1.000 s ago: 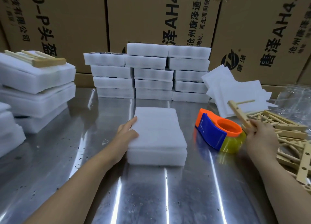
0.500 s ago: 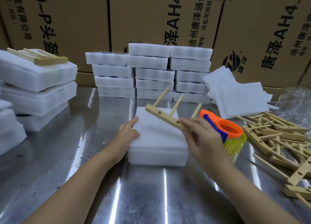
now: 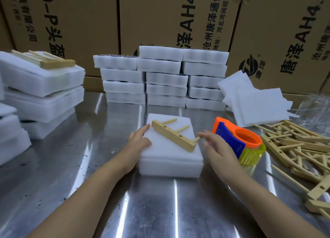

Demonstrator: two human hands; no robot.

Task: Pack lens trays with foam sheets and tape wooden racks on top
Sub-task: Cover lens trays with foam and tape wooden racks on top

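Note:
A white foam-wrapped lens tray [image 3: 171,159] lies on the steel table [image 3: 71,175] in front of me. A wooden rack [image 3: 174,137] with three pegs lies flat and diagonal on its top. My left hand [image 3: 139,142] rests on the tray's left edge, fingers straight. My right hand [image 3: 217,148] hovers just right of the rack's near end with relaxed fingers, holding nothing; its fingertip is at the nearest peg. An orange, blue and yellow tape dispenser [image 3: 239,143] sits right beside that hand.
Stacks of foam trays [image 3: 164,78] stand at the back, more packed stacks [image 3: 42,87] at the left, one with a rack [image 3: 48,60] on top. Loose foam sheets [image 3: 255,101] and a pile of wooden racks [image 3: 300,148] lie at the right. Cardboard boxes [image 3: 178,17] wall the rear.
My right hand carried a rack from the pile at the right, laid it on the tray and let go. The left hand stayed on the tray's edge.

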